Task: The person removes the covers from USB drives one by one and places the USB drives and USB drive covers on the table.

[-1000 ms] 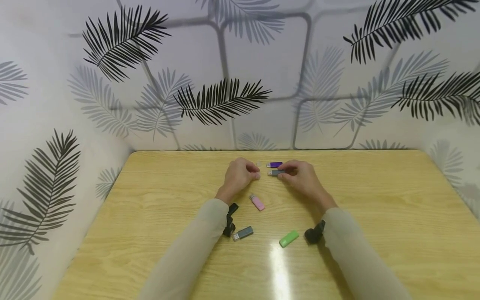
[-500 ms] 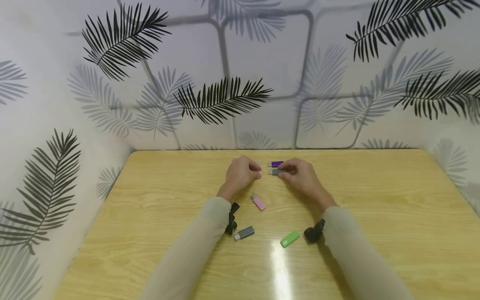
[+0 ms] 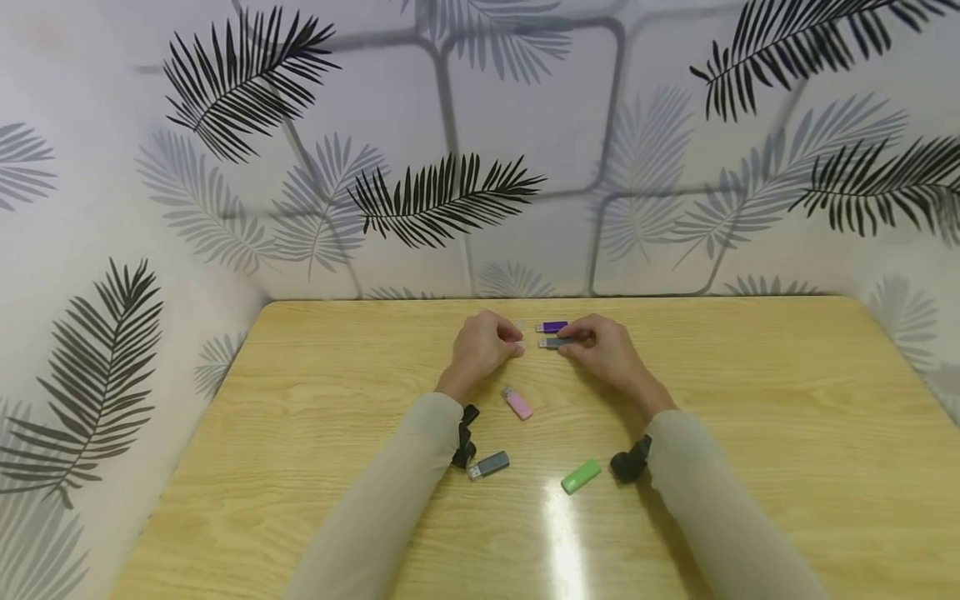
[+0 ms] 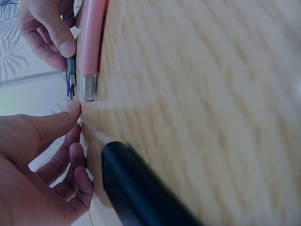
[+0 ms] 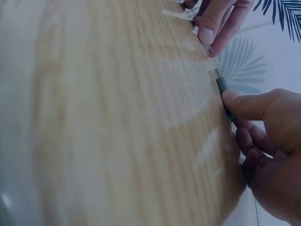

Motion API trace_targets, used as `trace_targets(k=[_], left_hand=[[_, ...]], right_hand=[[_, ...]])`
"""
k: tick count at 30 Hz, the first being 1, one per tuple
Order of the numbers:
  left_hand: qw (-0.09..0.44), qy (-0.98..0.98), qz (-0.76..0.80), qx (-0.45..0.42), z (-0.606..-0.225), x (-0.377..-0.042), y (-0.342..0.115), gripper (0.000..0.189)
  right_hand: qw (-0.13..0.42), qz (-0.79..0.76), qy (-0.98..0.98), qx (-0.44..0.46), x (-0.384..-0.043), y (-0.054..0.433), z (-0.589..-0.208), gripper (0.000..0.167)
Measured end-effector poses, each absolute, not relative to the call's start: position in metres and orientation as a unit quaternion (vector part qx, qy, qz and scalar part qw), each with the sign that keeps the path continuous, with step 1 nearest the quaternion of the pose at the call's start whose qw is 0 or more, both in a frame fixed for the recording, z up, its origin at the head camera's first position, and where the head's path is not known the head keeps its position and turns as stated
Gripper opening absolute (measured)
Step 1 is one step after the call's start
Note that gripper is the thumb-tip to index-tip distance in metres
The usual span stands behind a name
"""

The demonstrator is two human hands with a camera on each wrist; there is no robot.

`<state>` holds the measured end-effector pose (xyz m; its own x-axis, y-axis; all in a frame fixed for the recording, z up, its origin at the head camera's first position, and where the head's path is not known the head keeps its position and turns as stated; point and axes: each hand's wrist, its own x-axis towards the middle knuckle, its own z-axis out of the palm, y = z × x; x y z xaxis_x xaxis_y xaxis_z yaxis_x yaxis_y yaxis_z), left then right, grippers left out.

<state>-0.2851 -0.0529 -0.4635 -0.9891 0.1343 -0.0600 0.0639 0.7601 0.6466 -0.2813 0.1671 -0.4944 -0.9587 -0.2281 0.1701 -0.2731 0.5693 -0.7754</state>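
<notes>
With thumb and fingertips, my right hand [image 3: 606, 352] pinches a grey USB stick [image 3: 553, 342], its metal plug pointing left. Just behind it lies a purple USB stick [image 3: 553, 327], plug also to the left. My left hand [image 3: 482, 346] pinches a small clear cap [image 5: 208, 49], mostly covered by the fingertips, a short gap away from the grey stick's plug. Another small clear piece [image 3: 521, 325] lies left of the purple stick. In the left wrist view a pink USB stick [image 4: 91, 42] shows its plug near the left hand [image 4: 42, 160].
Nearer on the wooden table [image 3: 300, 417] lie a second grey USB stick [image 3: 489, 466], a green stick [image 3: 581, 477] and a black stick-like thing [image 3: 470, 414] beside the left wrist. A patterned wall [image 3: 525, 250] stands behind the table's far edge.
Hardly anything moves. Both hands keep their grips at nearly the same spots, and the whole scene drifts slightly in the head view.
</notes>
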Motion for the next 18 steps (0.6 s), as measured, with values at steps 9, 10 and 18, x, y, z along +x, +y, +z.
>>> trace_targets(k=[9,10,18], left_hand=[[0.035,0.916,0.391,0.079,-0.467,-0.285,-0.062,0.013],[0.031,0.911,0.403,0.086,-0.467,-0.285,-0.063,0.013],[0.049,0.879,0.464,0.098,-0.459,-0.274,-0.074,0.025]], right_hand=[[0.019,0.467,-0.874,0.135,-0.279,0.168,-0.491,0.028],[0.02,0.469,-0.872,0.135,-0.278,0.169,-0.491,0.03],[0.026,0.486,-0.862,0.139,-0.27,0.177,-0.482,0.035]])
